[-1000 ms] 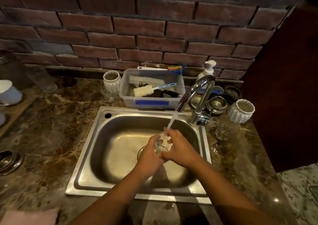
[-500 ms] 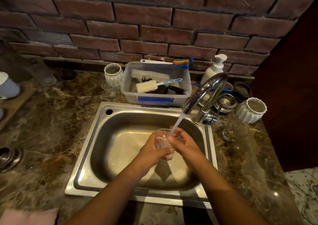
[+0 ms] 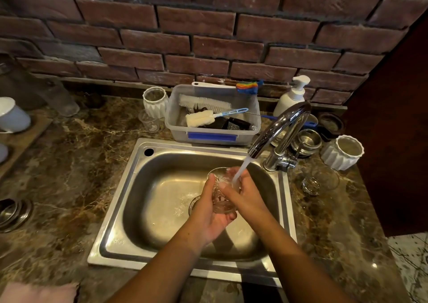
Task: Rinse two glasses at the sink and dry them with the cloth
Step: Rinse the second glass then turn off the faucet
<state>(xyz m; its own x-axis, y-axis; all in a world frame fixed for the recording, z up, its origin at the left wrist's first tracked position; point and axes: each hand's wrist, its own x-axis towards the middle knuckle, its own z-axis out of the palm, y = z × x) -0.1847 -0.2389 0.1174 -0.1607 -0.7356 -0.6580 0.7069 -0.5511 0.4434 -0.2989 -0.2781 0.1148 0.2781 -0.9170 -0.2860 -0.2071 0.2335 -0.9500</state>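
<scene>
- Left hand (image 3: 208,217) grips the glass (image 3: 221,202) from the left and below, fingers curled round its base.
- Right hand (image 3: 246,197) grasps the same glass from the right. Its fingertips lie at the rim, and I cannot tell if they go inside.
- The glass is held above the sink (image 3: 120,210) bowl, over the drain (image 3: 194,202), tilted with its mouth toward the tap (image 3: 279,126).
- The water stream (image 3: 242,169) runs from the spout onto the rim and the right hand's fingers.
- The tap arches over the right rear of the bowl, just above the hands.
- A second glass (image 3: 322,180) stands on the bench (image 3: 69,163) right of the sink, near the tap base.
- A pink cloth (image 3: 34,293) lies at the bench's near left corner, well apart from the hands.
- A clear plastic tub (image 3: 213,138) sits just behind the sink and holds a white brush (image 3: 205,103) and a sponge brush (image 3: 199,118).
- A soap bottle (image 3: 292,96) stands behind the tap against the brick wall (image 3: 208,36).
- Stacked steel bowls (image 3: 308,140) sit behind the tap, with a white ridged cup (image 3: 345,151) to their right.
- Another white ridged cup (image 3: 155,101) and a small glass (image 3: 149,123) stand left of the tub.
- More steel bowls (image 3: 14,212) and a white mug (image 3: 11,115) are at the far left.
</scene>
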